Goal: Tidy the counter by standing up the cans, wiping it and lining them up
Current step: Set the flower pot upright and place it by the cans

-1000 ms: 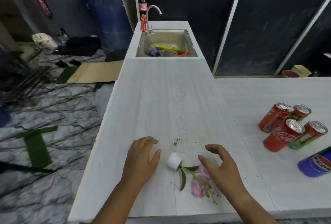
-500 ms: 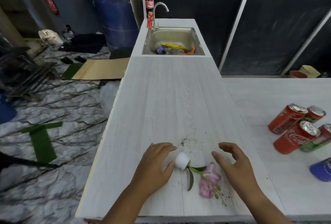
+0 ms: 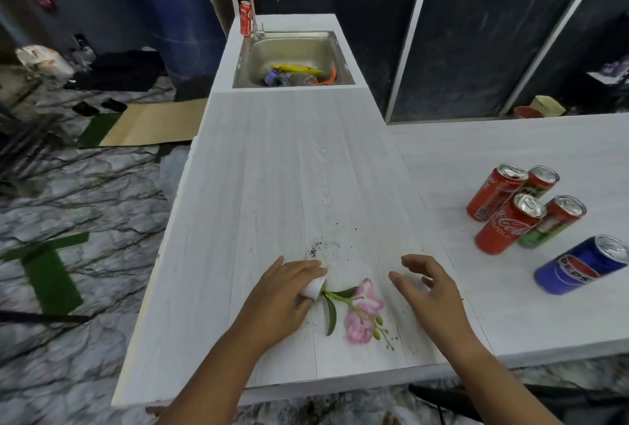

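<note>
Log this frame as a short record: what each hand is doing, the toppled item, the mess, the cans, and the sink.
left hand: closed around the small white pot, which lies on its side
right hand: open, empty, above the counter, right of the pink flower
mess: dark soil scattered beyond the pot
cans: four red cans clustered at right, blue can nearest; all appear upright
sink: holds litter; another red can by the tap

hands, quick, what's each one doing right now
Left hand: closed around the small white pot of the tipped-over flower.
Right hand: open, fingers curled, holding nothing.
</note>
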Tool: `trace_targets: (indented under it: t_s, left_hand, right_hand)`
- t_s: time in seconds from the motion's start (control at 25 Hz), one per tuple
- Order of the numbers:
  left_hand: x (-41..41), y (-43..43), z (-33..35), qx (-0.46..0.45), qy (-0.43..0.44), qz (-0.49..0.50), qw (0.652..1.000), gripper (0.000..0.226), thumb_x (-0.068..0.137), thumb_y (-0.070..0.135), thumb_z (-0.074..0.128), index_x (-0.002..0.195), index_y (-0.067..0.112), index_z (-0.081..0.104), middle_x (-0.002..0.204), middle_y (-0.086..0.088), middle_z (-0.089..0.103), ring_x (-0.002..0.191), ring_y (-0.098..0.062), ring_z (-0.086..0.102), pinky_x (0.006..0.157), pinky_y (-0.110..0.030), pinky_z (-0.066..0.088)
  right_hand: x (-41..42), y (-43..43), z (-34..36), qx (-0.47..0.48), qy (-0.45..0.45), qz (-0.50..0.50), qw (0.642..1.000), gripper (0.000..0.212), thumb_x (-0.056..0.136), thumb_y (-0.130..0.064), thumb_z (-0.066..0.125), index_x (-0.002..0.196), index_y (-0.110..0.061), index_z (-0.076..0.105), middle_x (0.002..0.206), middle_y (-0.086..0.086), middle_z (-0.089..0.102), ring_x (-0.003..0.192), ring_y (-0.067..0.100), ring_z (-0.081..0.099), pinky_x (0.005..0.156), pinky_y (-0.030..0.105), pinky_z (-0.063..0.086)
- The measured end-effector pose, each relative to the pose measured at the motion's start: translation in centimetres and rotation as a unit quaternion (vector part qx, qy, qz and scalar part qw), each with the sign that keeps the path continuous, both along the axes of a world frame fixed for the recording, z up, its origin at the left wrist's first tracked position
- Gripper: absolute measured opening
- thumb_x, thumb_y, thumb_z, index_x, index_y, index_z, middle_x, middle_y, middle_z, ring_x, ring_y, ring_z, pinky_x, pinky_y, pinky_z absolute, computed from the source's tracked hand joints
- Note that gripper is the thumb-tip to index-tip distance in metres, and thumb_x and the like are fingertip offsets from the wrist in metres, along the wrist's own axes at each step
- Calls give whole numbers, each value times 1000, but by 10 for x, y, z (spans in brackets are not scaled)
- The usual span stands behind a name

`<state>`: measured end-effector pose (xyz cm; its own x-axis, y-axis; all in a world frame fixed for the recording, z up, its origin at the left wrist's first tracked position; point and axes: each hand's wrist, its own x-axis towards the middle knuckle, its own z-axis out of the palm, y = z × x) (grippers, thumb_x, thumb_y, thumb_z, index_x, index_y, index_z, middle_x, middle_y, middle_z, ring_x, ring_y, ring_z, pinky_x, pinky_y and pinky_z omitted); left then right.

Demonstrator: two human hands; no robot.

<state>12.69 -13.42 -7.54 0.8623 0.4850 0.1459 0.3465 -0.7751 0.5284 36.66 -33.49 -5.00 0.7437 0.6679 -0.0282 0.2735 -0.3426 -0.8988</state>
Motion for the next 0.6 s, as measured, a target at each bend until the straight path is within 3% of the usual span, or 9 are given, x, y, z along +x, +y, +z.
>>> trace_targets:
  t_s: [0.32,0.48,0.6]
  left_hand:
    - [3,-2,2,-34,-16,45,998,52,97,39,77,145,42,59,147,28,57,139,9,47,134,-42,20]
    - [6,-5,2,-7,6,9,1000,58,100,28,73,150,51,53,145,20,52,138,4,44,135,-41,3]
    - [9,-7,1,8,5,8,1000,51,100,24,74,143,49,62,141,12,53,136,-4,48,133,-43,-2]
  right_hand:
    - [10,-14,-6,19,26,-22,999,27,89,-33,85,113,-36,71,118,-18,73,114,-7,63,101,27,50]
    - [12,-15,-9,23,33,-23,999,27,89,-33,85,112,-36,72,117,-19,73,113,-7,64,101,26,50]
    - [13,-16,-11,25,40,-22,999,26,89,-34,85,111,-37,72,115,-25,72,113,-6,64,102,26,49]
